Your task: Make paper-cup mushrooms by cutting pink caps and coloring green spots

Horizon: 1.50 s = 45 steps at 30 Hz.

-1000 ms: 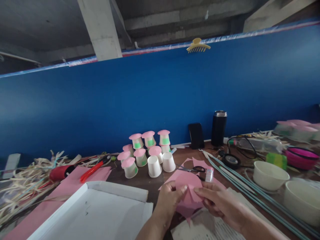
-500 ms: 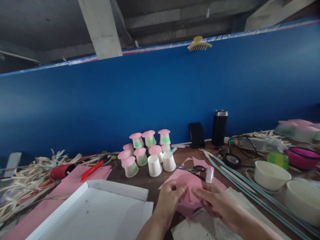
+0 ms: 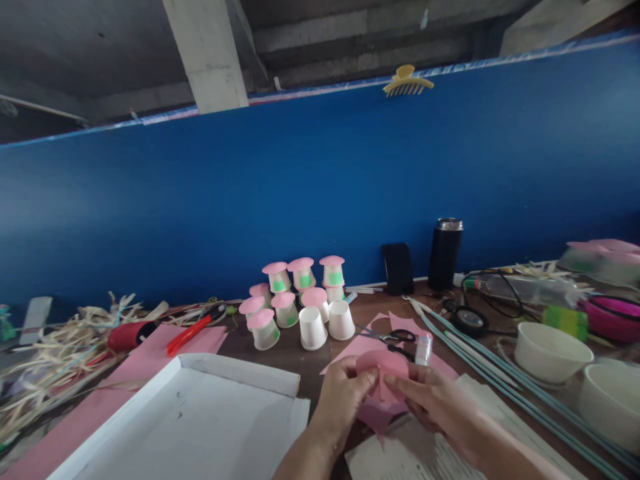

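Bridging both grips (image 3: 344,395) (image 3: 429,395): pink paper (image 3: 383,365)

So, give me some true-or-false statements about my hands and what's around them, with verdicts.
1. The left hand and right hand both pinch a round pink paper piece. True.
2. The two plain white paper cups wear pink discs. False: the cups' tops are bare.
3. Black-handled metal scissors lie beyond the hands. True.
4. The black cylindrical flask stands left of the black rectangular slab. False: the flask is right of the slab.
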{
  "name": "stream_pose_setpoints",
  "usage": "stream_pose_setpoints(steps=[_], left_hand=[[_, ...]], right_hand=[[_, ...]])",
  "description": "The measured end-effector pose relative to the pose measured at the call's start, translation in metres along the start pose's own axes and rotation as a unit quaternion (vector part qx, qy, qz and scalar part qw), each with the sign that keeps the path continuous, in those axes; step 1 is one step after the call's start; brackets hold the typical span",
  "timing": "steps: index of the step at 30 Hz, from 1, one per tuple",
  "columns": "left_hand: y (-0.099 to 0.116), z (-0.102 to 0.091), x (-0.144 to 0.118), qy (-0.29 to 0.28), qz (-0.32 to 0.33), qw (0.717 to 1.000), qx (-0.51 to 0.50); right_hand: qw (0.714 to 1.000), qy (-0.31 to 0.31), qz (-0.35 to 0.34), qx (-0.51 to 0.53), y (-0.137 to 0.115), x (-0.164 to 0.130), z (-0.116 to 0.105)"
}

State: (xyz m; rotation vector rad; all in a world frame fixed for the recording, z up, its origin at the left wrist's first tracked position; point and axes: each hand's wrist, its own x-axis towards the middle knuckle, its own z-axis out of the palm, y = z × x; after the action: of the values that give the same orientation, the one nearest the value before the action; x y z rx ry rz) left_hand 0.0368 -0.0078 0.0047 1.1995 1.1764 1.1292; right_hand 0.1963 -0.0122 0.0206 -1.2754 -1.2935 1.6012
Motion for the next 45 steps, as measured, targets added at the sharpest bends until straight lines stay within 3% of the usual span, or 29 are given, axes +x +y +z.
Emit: stream_pose_setpoints(steps=[9,15,26,45], left_hand=[[0.000,0.000,-0.001,0.004,0.000,1.000,0.002],[0.000,0.000,0.000,0.004,0.009,1.000,0.002],[0.001,0.000,0.000,-0.006,0.004,1.000,-0.002],[0.001,0.000,-0.001,-0.016,0.008,1.000,0.026]], right_hand=[[0.999,0.001,0.011,-0.042,-0.002,0.003,0.000],[0.998,0.025,-0.038,-0.045,0.003,0.007,0.000],[0.993,0.043,-0.069,-0.088,0.008,0.010,-0.002],[0.992,0.003,-0.053,-0.113,0.008,0.011,-0.007]])
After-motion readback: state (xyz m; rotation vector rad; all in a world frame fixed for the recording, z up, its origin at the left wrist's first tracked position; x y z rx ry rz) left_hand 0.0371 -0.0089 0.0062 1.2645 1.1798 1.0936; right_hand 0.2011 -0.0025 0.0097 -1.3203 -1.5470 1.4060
